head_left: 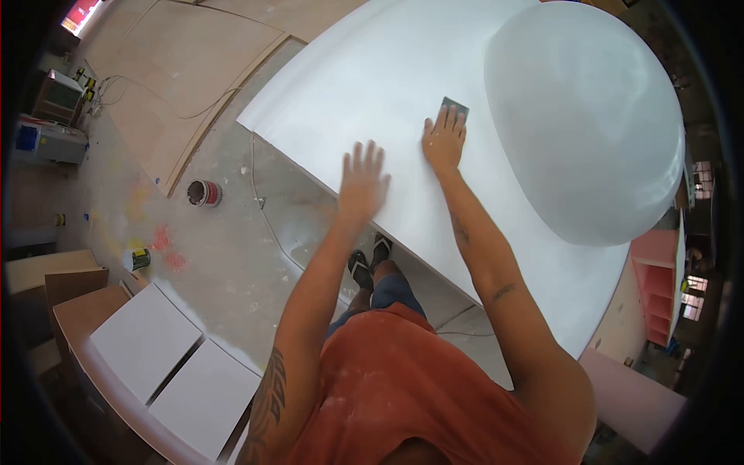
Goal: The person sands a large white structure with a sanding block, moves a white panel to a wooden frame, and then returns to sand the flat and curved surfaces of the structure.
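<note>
My right hand (445, 144) lies on a large glossy white panel (364, 85), its fingers pressing down a small dark grey piece of sandpaper (456, 104). The sandpaper's far edge shows past my fingertips, and the rest is under them. Just right of that hand, a big rounded white dome (585, 116) rises from the panel. My left hand (363, 183) is over the panel's near edge, fingers spread and slightly blurred, with nothing in it.
A used paint can (205, 193) stands on the concrete floor left of the panel, near a cable. Another can (137, 258) is farther left. White boards (147, 341) lie at lower left, wooden sheets (178, 62) at upper left, and a pink shelf unit (655, 291) stands at right.
</note>
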`<state>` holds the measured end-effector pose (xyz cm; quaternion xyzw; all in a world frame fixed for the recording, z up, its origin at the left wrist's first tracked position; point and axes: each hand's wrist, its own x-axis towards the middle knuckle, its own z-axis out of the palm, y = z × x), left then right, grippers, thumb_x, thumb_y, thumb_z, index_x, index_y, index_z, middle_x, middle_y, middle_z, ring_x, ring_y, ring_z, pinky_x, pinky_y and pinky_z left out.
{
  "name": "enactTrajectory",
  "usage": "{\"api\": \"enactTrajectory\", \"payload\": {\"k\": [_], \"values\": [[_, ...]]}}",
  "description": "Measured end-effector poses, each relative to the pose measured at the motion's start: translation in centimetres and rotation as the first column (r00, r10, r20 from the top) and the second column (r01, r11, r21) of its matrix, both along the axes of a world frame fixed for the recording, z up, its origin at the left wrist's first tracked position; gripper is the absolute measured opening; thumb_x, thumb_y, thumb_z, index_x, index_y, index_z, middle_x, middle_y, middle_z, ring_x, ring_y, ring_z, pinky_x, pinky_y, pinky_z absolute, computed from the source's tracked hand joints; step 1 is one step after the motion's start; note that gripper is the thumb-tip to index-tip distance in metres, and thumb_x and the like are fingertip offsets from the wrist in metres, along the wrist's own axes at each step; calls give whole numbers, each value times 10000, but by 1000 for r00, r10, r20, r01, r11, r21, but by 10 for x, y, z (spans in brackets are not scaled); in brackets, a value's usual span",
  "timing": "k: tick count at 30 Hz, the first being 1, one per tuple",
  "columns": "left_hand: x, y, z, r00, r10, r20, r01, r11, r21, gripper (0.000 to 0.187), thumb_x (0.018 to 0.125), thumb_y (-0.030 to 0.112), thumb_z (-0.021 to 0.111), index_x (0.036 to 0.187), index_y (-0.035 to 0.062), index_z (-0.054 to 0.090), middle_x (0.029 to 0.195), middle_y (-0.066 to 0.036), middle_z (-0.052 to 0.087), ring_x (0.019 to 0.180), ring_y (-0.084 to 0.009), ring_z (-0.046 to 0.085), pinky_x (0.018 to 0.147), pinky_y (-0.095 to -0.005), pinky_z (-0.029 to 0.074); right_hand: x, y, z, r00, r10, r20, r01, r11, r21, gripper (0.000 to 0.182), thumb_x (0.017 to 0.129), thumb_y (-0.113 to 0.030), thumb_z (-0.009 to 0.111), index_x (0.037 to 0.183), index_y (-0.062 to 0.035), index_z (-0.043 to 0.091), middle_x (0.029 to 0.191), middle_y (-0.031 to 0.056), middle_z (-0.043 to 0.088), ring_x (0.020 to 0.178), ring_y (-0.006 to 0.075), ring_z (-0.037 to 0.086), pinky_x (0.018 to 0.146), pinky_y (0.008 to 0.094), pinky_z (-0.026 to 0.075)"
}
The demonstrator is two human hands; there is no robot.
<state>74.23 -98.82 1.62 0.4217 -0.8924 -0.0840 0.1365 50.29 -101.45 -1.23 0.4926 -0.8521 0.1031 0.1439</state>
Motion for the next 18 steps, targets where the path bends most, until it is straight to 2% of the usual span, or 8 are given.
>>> {"api": "enactTrajectory", "payload": {"k": [3,5,6,8,9,12,15,18], "values": [[32,58,13,966,-187,-179,222,954,201,592,1046,272,565,1587,60,456,1703,-145,352,1570,-405,304,1286,-585,206,86,67,14,892,428,148,-428,903,-35,632,1067,-387,551,1576,-23,465,1657,191,424,1537,409,371,1255,536,296],[82,74,10,979,-161,-127,190,945,268,574,1056,275,541,1599,108,459,1713,-127,340,1585,-401,276,1287,-602,184,104,130,42,768,559,312,-617,777,126,662,1064,-403,565,1610,-57,422,1697,165,363,1582,395,293,1266,534,288],[102,68,10,975,-189,-114,213,938,275,574,1056,275,541,1599,108,459,1713,-127,340,1585,-401,276,1287,-602,184,92,134,50,779,536,325,-596,794,121,662,1064,-403,565,1610,-57,422,1697,165,363,1582,395,293,1266,534,288],[126,53,13,987,-52,150,25,984,175,581,1055,283,553,1613,160,450,1717,-123,334,1592,-397,265,1263,-653,204,50,133,61,435,743,509,-899,390,200,689,1062,-456,554,1631,-99,399,1719,136,329,1601,371,254,1288,531,265],[127,39,18,986,-63,156,34,983,183,581,1055,283,553,1613,160,450,1717,-123,334,1592,-397,265,1263,-653,204,24,106,63,430,753,498,-903,363,230,715,1056,-501,546,1647,-136,376,1734,115,300,1611,350,236,1310,519,230],[107,-36,24,973,49,227,-62,997,51,589,1065,296,543,1625,152,433,1732,-122,304,1599,-411,239,1257,-671,198,-51,-19,51,676,671,303,-736,603,307,719,1093,-502,469,1664,-90,324,1750,135,261,1619,346,217,1321,478,187],[89,-94,12,992,65,110,-78,990,119,595,1074,328,538,1629,146,424,1738,-115,292,1604,-413,220,1267,-665,177,-95,-138,19,943,308,123,-323,938,126,735,1098,-578,393,1643,-84,382,1724,142,327,1606,349,246,1311,475,199],[58,-147,10,990,56,131,-61,997,36,596,1092,345,490,1646,148,394,1741,-132,288,1608,-416,206,1290,-620,127,-61,-195,-4,998,-1,70,0,1000,4,713,1109,-548,381,1629,-61,400,1723,142,330,1597,362,260,1299,502,214]]}}
